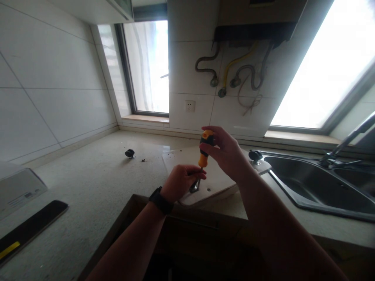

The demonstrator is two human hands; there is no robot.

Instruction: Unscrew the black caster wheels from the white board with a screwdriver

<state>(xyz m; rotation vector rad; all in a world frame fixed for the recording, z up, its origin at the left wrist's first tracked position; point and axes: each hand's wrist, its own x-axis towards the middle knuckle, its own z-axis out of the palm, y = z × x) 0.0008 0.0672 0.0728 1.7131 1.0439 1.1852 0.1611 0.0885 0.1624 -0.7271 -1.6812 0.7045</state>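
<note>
My right hand [227,152] is wrapped around the orange and black handle of a screwdriver [207,137], which stands nearly upright. Low on its metal shaft, the fingers of my left hand [184,177] are pinched together, with a dark watch on that wrist. Beneath them the tip meets the metal plate of a dark caster [193,189], partly hidden by the left hand. This caster sits near the front corner of a white board [218,177] with small holes. Another black caster [255,155] is at the board's right end. A third caster [129,153] lies on the counter to the left.
Small dark bits [143,160] lie on the speckled counter [96,175]. At the left are a white box [22,187] and a long black object [32,230] with a yellow label. A steel sink [310,183] with a faucet [348,140] is on the right. Pipes hang on the wall behind.
</note>
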